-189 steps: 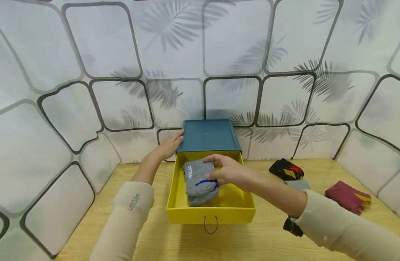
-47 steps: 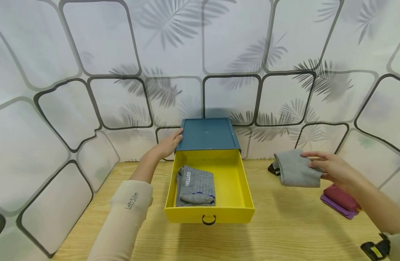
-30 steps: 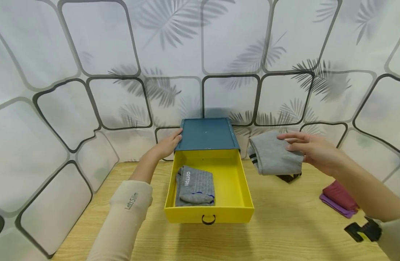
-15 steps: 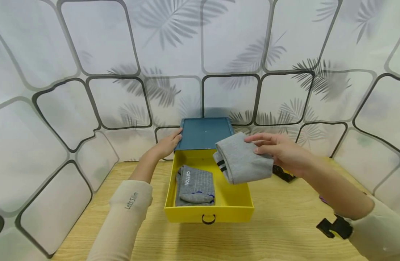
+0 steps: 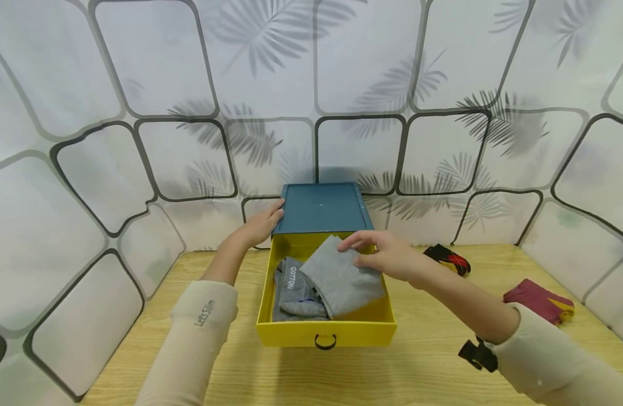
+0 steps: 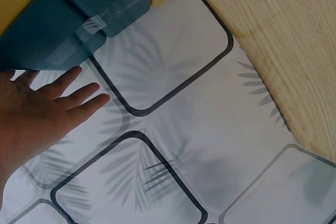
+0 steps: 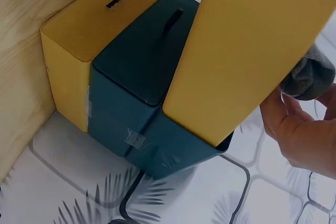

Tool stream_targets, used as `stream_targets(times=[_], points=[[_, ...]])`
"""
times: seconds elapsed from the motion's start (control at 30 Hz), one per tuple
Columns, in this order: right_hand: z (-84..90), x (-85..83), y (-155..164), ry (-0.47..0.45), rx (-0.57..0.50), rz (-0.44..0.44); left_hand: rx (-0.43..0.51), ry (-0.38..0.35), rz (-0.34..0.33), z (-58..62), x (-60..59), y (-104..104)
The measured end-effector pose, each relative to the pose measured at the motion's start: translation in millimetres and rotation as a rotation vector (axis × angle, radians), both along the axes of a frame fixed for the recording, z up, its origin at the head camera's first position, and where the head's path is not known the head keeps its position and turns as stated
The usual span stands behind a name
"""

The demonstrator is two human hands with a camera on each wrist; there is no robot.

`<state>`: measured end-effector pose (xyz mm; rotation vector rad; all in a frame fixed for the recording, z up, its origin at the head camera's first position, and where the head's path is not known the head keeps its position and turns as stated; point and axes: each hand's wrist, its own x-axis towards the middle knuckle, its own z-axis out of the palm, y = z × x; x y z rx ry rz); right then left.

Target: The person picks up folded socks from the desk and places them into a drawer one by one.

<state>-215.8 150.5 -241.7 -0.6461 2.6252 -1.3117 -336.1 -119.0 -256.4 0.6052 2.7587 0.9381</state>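
My right hand [image 5: 387, 256] pinches a light grey folded sock [image 5: 344, 285], tilted, down inside the pulled-out yellow drawer [image 5: 327, 332]. The sock overlaps a darker grey sock marked COTTON [image 5: 293, 285] lying along the drawer's left side. In the right wrist view, the right hand [image 7: 310, 135] shows beside the drawer's yellow side [image 7: 252, 45], with grey fabric [image 7: 310, 77] at the fingers. My left hand [image 5: 260, 226] rests on the left edge of the blue cabinet top [image 5: 324, 208]. Its fingers look straight against the blue side in the left wrist view.
Right of the drawer, a black sock with a red and yellow pattern [image 5: 447, 260] and a maroon sock [image 5: 537, 299] lie on the wooden table [image 5: 423, 366]. Below the open drawer are a blue drawer [image 7: 142, 51] and another yellow one [image 7: 105, 19]. A patterned curtain [image 5: 362, 152] stands behind.
The COTTON sock was let go in the drawer, and my right hand took the light grey sock from the right. It has since moved left and down into the drawer. My left hand stays put.
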Motion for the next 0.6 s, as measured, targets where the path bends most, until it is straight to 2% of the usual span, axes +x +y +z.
stream_targets(times=[0.2, 0.33, 0.6], points=[[-5.0, 0.7, -10.2, 0.268, 0.257, 0.061, 0.002, 0.002, -0.002, 0.3, -2.3, -0.2], [-10.6, 0.0, -14.1, 0.423, 0.424, 0.070, 0.002, 0.004, 0.001, 1.1, -1.5, -0.3], [-20.8, -2.6, -15.5, 0.554, 0.620, 0.082, 0.006, -0.003, -0.010, 0.3, -0.7, 0.0]])
